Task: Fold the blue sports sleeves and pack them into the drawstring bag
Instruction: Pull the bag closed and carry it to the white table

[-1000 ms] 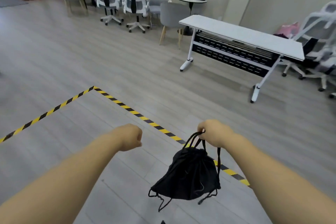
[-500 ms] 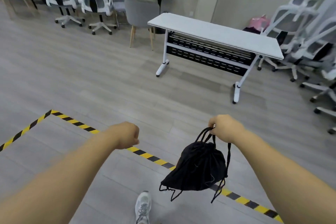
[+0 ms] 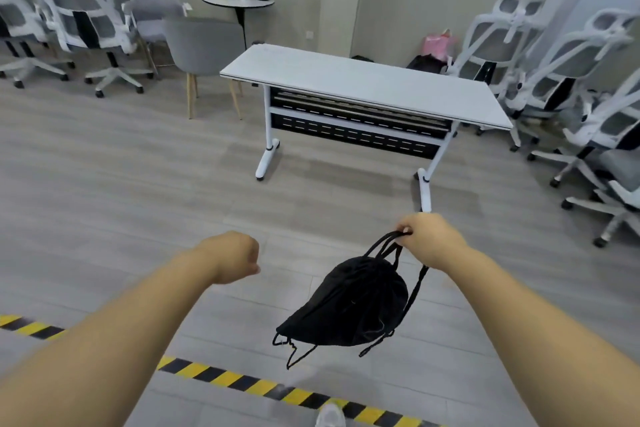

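Head view shows my right hand (image 3: 427, 241) closed around the cords of the black drawstring bag (image 3: 349, 305), which dangles below and a little inward of it, clear of the floor. My left hand (image 3: 232, 256) is a fist holding nothing. Ahead lies the white table (image 3: 363, 80), nearer my right side, its long edge across my path. No blue sleeves are visible.
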